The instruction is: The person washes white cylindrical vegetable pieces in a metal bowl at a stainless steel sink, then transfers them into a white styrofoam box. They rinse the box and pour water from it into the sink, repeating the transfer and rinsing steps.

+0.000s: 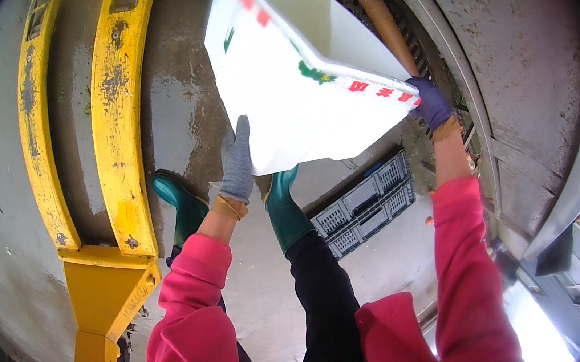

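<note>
A white foam box [279, 102] with red and green print hangs tilted in front of me, its open top turned away to the upper right. My left hand [236, 166], in a grey glove, presses against the lower left side of the box, with its fingers along the wall. Around the rim at the right corner my right hand [432, 103], in a purple glove, is closed. The inside of the box shows only in part, and I see nothing in it.
A yellow pallet jack [118, 130] stands on the wet floor at the left. Near my green boots [282, 207] lies a grey folded plastic crate [366, 204]. At the right are a large metal wall [509, 64], a brown pipe [384, 26] and a floor grate.
</note>
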Demonstrator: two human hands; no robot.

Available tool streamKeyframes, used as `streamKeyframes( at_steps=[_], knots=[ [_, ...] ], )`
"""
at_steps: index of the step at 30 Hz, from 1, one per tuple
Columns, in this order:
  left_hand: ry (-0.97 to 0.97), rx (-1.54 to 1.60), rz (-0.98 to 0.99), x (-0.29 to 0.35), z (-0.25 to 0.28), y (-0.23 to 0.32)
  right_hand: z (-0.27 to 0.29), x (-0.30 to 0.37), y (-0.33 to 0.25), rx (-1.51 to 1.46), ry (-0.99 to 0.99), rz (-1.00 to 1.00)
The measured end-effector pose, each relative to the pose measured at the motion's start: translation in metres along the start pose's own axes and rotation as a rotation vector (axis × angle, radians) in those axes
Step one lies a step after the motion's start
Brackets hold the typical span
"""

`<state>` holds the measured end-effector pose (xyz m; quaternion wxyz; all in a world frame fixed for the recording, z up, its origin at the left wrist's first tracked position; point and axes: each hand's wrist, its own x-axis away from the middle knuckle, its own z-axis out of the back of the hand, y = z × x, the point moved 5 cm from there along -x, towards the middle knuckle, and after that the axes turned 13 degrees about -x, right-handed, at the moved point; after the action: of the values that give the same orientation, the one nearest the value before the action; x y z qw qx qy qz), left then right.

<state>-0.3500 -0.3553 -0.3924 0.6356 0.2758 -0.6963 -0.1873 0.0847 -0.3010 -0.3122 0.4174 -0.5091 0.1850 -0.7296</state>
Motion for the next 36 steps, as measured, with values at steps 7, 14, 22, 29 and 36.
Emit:
streamKeyframes(
  at_steps=[7,14,22,29,36],
  knots=[
    [0.025,-0.061,0.003,0.001,-0.007,0.017,0.001,0.008,-0.004,-0.111,0.086,0.049],
    [0.041,-0.076,-0.037,0.002,-0.013,0.034,0.002,-0.006,0.016,-0.583,0.151,-0.284],
    [0.006,0.080,0.022,0.006,-0.022,0.046,0.003,-0.018,0.009,-0.723,0.164,-0.292],
    [-0.021,0.065,0.013,0.007,-0.023,0.049,0.003,-0.002,0.007,-0.642,0.214,-0.390],
    [-0.039,0.116,-0.037,0.012,-0.027,0.054,0.008,-0.001,0.047,-0.781,0.282,-0.378]
  ],
)
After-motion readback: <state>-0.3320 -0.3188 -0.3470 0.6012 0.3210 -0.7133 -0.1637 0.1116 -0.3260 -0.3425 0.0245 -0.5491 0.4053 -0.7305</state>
